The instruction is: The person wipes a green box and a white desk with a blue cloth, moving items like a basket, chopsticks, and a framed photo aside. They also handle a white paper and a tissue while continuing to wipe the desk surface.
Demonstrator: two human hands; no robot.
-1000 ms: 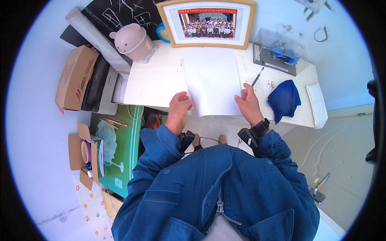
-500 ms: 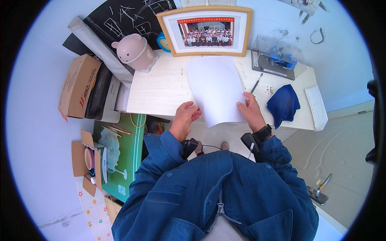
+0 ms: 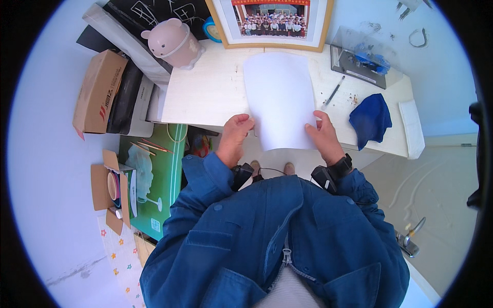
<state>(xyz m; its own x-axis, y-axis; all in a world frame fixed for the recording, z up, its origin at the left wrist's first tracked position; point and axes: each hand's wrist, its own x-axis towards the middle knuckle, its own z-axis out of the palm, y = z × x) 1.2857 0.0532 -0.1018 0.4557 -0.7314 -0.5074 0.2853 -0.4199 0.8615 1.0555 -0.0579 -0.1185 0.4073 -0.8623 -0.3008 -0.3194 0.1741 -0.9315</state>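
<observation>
A blank white sheet of paper point(image 3: 280, 97) lies partly on the white desk, its near end reaching out past the front edge. At its left edge is my left hand point(image 3: 235, 139), thumb and fingers pinched together on the margin. My right hand point(image 3: 327, 138) grips the right edge near the lower corner, thumb on top and the other fingers partly hidden. Just beyond that hand a dark pen point(image 3: 334, 91) rests on the desk. Further right lies a crumpled dark blue cloth point(image 3: 370, 121).
Along the back of the desk point(image 3: 205, 97) stand a pink bear-shaped bin point(image 3: 172, 45), a framed group photo point(image 3: 272, 43) and a clear display case point(image 3: 359, 59). A folded white cloth point(image 3: 411, 128) hangs at the right end. Left are cardboard boxes point(image 3: 100, 92) and a green board point(image 3: 164, 169).
The sheet now lies flatter and straighter, with both hands still at its edges. My view has tilted, so the desk and its things appear higher.
</observation>
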